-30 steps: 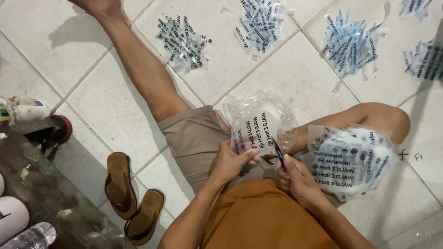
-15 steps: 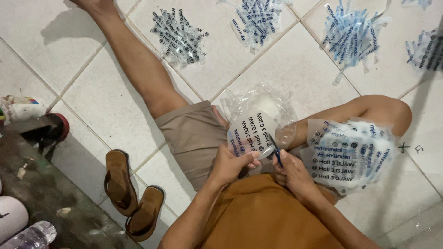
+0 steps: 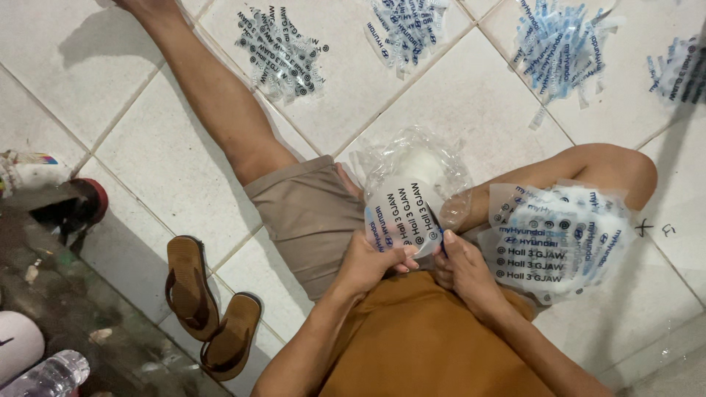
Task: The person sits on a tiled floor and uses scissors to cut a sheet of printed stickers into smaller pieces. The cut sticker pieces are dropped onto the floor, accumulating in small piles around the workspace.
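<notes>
The person is sitting on the tiled floor (image 3: 169, 169), one leg stretched toward 11 o'clock and the other knee bent toward 2 o'clock. The left hand (image 3: 371, 261) is pinching the lower edge of a clear printed sheet (image 3: 401, 217), thumb and fingers pressed together on it, just above the lap at the centre of the view. The right hand (image 3: 460, 265) is sitting just beside it at 3 o'clock, fingers curled tight around a thin dark tool (image 3: 439, 234) whose tip is touching the sheet; what kind of tool it is I cannot tell. Crumpled clear plastic (image 3: 419, 158) is lying behind the sheet at 12 o'clock. A stack of printed sheets (image 3: 562, 242) is resting on the bent leg at 3 o'clock. Piles of cut strips (image 3: 283, 51) are lying well apart on the tiles along the top. A pair of brown sandals (image 3: 209, 305) is lying at 8 o'clock, near a bottle (image 3: 48, 375) in the lower left corner
</notes>
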